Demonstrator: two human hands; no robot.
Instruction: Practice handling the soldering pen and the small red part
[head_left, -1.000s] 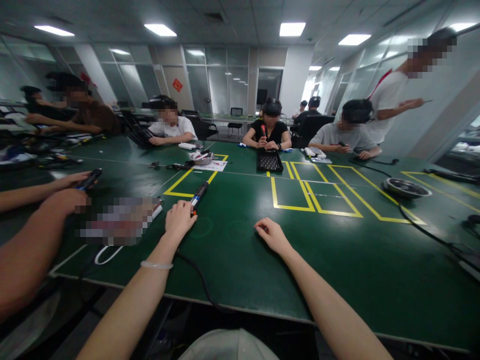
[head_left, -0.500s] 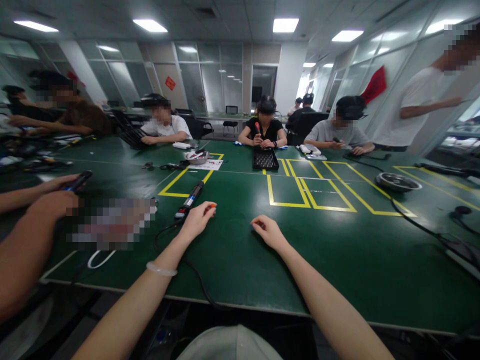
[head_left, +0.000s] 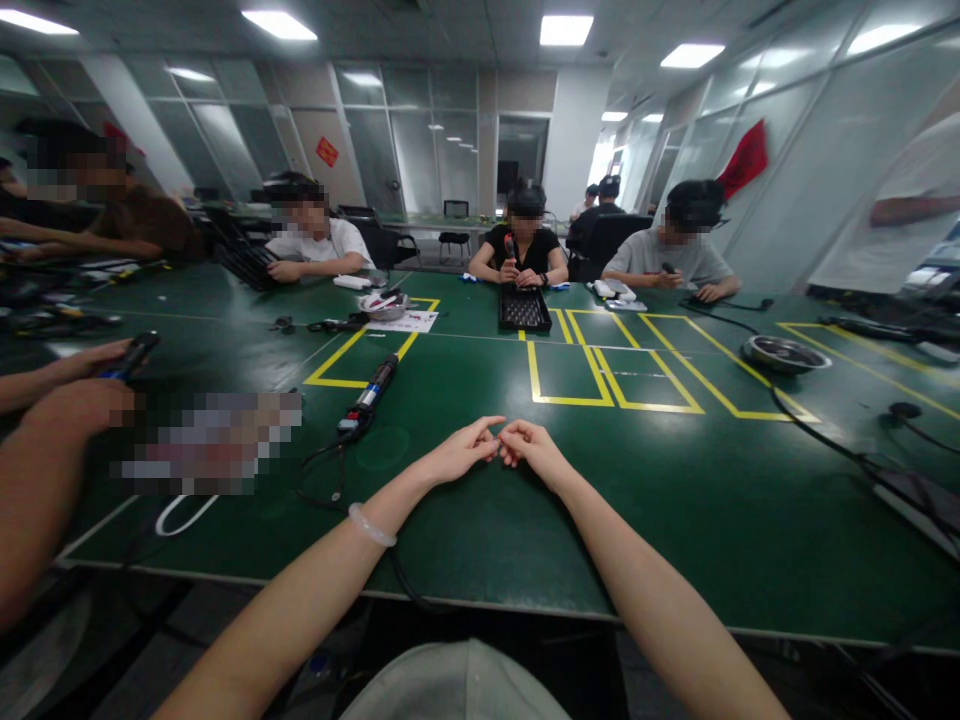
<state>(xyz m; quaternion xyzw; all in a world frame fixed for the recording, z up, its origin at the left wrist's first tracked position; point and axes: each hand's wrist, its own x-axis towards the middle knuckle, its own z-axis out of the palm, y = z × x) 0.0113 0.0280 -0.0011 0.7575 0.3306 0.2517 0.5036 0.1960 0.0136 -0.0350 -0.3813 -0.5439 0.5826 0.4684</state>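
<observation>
Two hands, item one: left hand [head_left: 456, 458] and right hand [head_left: 534, 452] meet low over the green table [head_left: 480, 530], fingertips [head_left: 486, 447] touching one another in a light pinch. The left fingers lie long and loose, the right ones are curled in. Whether anything small sits between the tips cannot be told, as the contact point is too small to read. Item two: pale bracelet [head_left: 370, 524] on the left wrist. Item three: electric screwdriver [head_left: 367, 397], lying flat and unheld to the left of the hands and a little beyond them, near but apart from the left hand, tip end pointing away. Its black cable [head_left: 319, 480] loops back toward the table edge and passes close by the left forearm. Item four: yellow tape boxes [head_left: 570, 400] beyond the hands. Farther off are a black tray [head_left: 525, 310] and a metal bowl [head_left: 784, 353]. Item five: a co-worker's hand [head_left: 75, 405] at the left edge, with a second one behind it gripping a dark tool [head_left: 131, 352]. Risk note, as a judgement: any tiny part in so shallow a pinch could slip and be lost against the dark mat, and a sweep of the left forearm or bracelet could catch the cable loop and drag the screwdriver along.
</observation>
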